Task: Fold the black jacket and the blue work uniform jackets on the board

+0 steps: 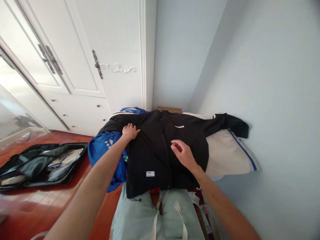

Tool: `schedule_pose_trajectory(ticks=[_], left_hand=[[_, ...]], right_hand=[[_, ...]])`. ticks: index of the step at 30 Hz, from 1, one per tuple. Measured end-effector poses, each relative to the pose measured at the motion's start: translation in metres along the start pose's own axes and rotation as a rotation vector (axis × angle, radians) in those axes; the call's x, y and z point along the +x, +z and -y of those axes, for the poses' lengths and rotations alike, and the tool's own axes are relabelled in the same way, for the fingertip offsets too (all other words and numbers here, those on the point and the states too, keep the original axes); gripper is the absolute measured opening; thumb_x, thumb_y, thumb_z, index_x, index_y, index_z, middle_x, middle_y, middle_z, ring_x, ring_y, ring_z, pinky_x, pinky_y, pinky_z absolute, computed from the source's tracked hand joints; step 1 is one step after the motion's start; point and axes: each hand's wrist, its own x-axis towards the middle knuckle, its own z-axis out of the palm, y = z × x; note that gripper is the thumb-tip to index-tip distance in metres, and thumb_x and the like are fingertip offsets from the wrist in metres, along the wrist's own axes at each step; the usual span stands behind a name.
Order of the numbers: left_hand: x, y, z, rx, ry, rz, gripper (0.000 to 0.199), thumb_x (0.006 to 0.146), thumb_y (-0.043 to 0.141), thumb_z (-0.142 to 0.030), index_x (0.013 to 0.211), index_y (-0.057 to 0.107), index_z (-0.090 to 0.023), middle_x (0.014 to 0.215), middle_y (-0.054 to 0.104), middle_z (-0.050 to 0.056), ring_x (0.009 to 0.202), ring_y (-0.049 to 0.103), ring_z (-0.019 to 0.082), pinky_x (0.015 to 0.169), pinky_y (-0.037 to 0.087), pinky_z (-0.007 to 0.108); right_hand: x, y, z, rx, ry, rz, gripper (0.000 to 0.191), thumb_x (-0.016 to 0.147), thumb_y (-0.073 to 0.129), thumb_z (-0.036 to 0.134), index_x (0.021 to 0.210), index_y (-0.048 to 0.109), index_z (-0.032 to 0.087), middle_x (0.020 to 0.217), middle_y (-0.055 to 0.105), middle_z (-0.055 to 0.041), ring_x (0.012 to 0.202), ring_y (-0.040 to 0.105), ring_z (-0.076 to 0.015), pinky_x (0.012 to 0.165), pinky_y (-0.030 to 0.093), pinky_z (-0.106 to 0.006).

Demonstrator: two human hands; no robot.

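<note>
A black jacket [155,150] lies spread out in front of me, front side up, with small white lettering on its chest and a white label near the hem. My left hand [131,131] rests flat on its left shoulder area, fingers stretched out. Over the middle of the jacket, right of the zip line, is my right hand [183,154], with its fingers curled in and nothing visible in them. Whether it touches the cloth I cannot tell. Beneath the jacket, a blue garment [103,145] shows at the left and a beige garment with a blue stripe [227,155] at the right.
An open suitcase [72,170] packed with clothes lies on the red wooden floor [82,196] at the left. White wardrobe doors [82,43] stand behind it. A pale wall [280,100] closes off the right side. My legs in light green trousers [135,216] are close below the jacket.
</note>
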Motion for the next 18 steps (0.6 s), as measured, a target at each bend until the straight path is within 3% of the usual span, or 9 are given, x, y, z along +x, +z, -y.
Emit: schedule_pose_trajectory(ticks=[3,7,9,12,15,18], left_hand=[[0.001,-0.019,-0.03,-0.009,0.034,-0.041,0.045,0.094,0.042,-0.036,0.119,0.067,-0.008,0.131,0.059,0.027,0.131,0.046,0.041,0.106,0.03,0.063],[-0.013,-0.02,-0.08,-0.077,0.284,-0.136,0.048,0.099,0.031,-0.043,0.136,0.055,-0.022,0.146,0.05,0.011,0.142,0.035,0.024,0.117,0.025,0.043],[-0.023,-0.005,-0.095,-0.123,0.421,-0.092,0.059,0.098,0.03,-0.056,0.144,0.045,-0.024,0.154,0.042,0.008,0.146,0.029,0.023,0.118,0.023,0.041],[-0.033,0.021,-0.1,-0.192,0.486,-0.035,0.072,0.095,0.025,-0.065,0.149,0.039,-0.019,0.159,0.031,0.012,0.148,0.022,0.027,0.12,0.018,0.047],[-0.035,0.036,-0.094,-0.243,0.481,-0.064,0.074,0.096,0.018,-0.065,0.149,0.039,-0.018,0.16,0.028,0.012,0.149,0.021,0.026,0.12,0.016,0.047],[-0.033,0.038,-0.09,-0.26,0.484,-0.065,0.072,0.096,0.018,-0.064,0.149,0.04,-0.021,0.16,0.029,0.01,0.149,0.021,0.025,0.12,0.016,0.047]], right_hand=[[0.073,0.009,-0.002,-0.189,0.038,0.104,0.027,0.09,0.057,0.031,0.112,0.063,0.016,0.097,0.07,-0.0075,0.087,0.066,-0.0178,0.083,0.05,-0.03],[0.134,0.035,-0.016,-0.52,0.289,0.292,0.04,0.09,0.059,0.044,0.113,0.063,0.012,0.11,0.069,-0.0188,0.105,0.065,-0.0294,0.086,0.049,-0.036],[0.143,0.045,-0.024,-0.57,0.373,0.359,0.041,0.086,0.064,0.042,0.111,0.065,0.009,0.116,0.067,-0.0239,0.11,0.063,-0.0343,0.087,0.048,-0.038],[0.142,0.049,-0.034,-0.533,0.413,0.359,0.026,0.083,0.064,0.027,0.099,0.068,0.007,0.11,0.068,-0.0253,0.105,0.065,-0.0337,0.084,0.048,-0.037],[0.144,0.038,-0.04,-0.403,0.421,0.371,0.013,0.082,0.06,0.021,0.08,0.067,0.01,0.084,0.072,-0.017,0.08,0.07,-0.0246,0.072,0.049,-0.03],[0.156,0.016,-0.043,-0.215,0.419,0.361,0.018,0.086,0.052,0.023,0.073,0.06,0.014,0.066,0.066,-0.0065,0.056,0.061,-0.0136,0.056,0.045,-0.023]])
